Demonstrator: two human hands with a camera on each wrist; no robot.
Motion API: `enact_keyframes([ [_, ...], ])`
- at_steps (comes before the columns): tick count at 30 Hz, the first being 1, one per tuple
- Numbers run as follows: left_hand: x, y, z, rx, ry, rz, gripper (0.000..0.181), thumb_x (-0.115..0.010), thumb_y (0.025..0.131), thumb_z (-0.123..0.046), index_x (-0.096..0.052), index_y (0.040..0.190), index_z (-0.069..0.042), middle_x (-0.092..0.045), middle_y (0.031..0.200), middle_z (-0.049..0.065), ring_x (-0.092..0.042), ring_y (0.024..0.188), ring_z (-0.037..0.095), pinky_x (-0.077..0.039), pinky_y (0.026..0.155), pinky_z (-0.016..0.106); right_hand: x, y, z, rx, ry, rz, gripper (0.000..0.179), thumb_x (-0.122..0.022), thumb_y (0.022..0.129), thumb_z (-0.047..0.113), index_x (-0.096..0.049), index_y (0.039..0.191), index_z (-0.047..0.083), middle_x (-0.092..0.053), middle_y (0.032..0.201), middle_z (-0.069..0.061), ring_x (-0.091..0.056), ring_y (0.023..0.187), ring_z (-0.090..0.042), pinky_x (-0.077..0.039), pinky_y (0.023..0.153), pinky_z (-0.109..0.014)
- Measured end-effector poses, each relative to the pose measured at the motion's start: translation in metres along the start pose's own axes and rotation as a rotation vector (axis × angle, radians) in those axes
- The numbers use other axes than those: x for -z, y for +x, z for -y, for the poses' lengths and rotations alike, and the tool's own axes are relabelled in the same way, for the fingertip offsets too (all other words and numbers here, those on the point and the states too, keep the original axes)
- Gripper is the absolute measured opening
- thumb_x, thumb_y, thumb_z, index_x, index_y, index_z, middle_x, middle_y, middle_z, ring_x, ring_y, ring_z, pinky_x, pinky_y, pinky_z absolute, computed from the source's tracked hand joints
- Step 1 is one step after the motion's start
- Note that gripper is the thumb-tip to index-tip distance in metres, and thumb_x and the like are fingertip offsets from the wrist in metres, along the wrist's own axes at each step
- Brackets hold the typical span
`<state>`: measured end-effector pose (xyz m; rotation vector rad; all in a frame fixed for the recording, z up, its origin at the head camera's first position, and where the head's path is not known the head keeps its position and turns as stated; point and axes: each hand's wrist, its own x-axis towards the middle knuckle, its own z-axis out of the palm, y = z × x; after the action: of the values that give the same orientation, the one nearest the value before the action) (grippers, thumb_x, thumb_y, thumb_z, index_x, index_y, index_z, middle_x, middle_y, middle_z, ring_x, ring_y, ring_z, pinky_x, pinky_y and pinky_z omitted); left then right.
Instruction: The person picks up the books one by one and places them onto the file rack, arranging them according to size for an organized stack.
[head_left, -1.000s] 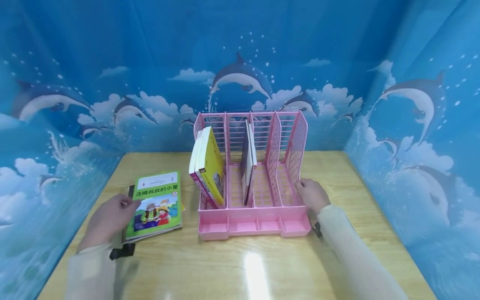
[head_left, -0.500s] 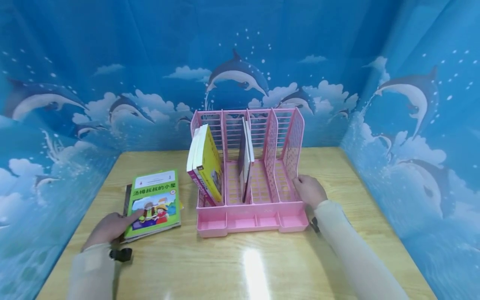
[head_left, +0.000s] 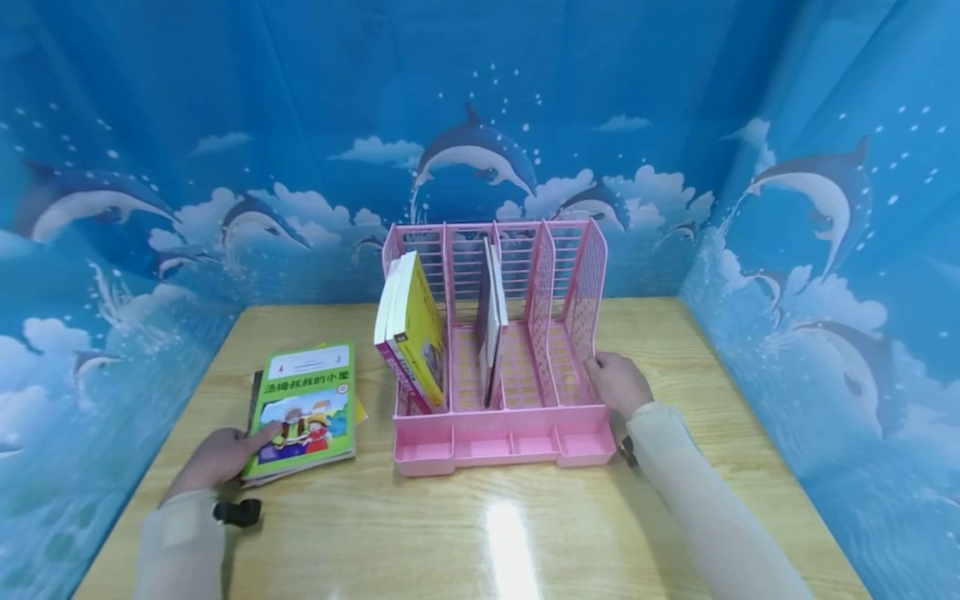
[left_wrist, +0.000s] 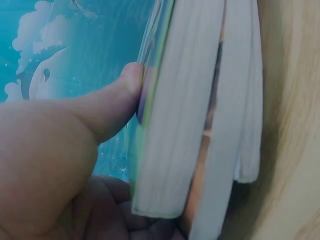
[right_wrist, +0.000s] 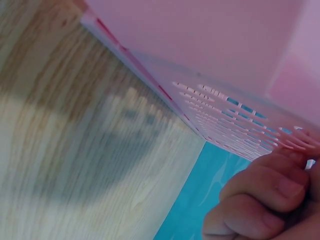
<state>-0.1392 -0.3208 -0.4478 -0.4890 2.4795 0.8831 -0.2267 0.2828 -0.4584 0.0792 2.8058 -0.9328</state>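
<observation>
A green picture book [head_left: 303, 417] lies on top of a small stack at the left of the table. My left hand [head_left: 217, 458] holds its left side, thumb on the cover. In the left wrist view, the curled fingers [left_wrist: 145, 222] reach along the edge of that green book [left_wrist: 172, 115], above other books [left_wrist: 225, 135]. At the centre stands a pink book rack [head_left: 498, 425]. My right hand [head_left: 618, 383] grips the lower front of its right side panel. The right wrist view shows bent fingers [right_wrist: 260, 187] at the perforated panel [right_wrist: 230, 117].
Upright in the rack's left compartment are a yellow book [head_left: 422, 333] and a purple-spined one [head_left: 405, 379]. Thin books [head_left: 495, 325] stand in the second compartment. A yellow corner [head_left: 362, 412] pokes out under the green book. Dolphin-printed blue cloth [head_left: 300, 150] surrounds the wooden table [head_left: 420, 533].
My left hand has come down from above the green book to its left side and taken hold of it. The book has shifted slightly left. The right hand keeps its grip on the rack.
</observation>
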Motion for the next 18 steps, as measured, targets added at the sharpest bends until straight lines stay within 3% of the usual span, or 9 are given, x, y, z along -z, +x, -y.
enact_keyframes([
  [5,0.001,-0.002,0.001,-0.006,0.043,-0.003,0.105,-0.039,0.096,-0.079,-0.051,0.123,0.022,-0.064,0.103,0.031,-0.063,0.094,0.039,-0.054,0.084,0.053,0.001,0.001,0.000,-0.009,0.005,0.007,0.054,-0.033,0.110,0.042,-0.068,0.121,0.003,-0.058,0.077,-0.009,-0.057,0.072,-0.026,-0.049,0.068,-0.039],
  [12,0.002,-0.007,0.004,-0.004,0.045,-0.026,0.100,-0.038,0.100,-0.073,-0.048,0.128,0.022,-0.063,0.107,0.033,-0.062,0.097,0.041,-0.054,0.084,0.054,0.001,0.001,0.000,0.000,-0.007,0.005,0.053,-0.033,0.110,0.041,-0.069,0.118,0.003,-0.060,0.078,-0.008,-0.058,0.074,-0.025,-0.049,0.070,-0.039],
  [18,0.003,-0.011,0.006,-0.001,0.044,-0.069,0.100,-0.040,0.101,-0.071,-0.043,0.136,0.023,-0.061,0.116,0.038,-0.061,0.103,0.046,-0.051,0.089,0.061,0.001,0.001,-0.002,-0.004,0.010,0.016,0.056,-0.032,0.111,0.044,-0.067,0.125,0.002,-0.058,0.077,-0.009,-0.055,0.070,-0.025,-0.048,0.065,-0.037],
])
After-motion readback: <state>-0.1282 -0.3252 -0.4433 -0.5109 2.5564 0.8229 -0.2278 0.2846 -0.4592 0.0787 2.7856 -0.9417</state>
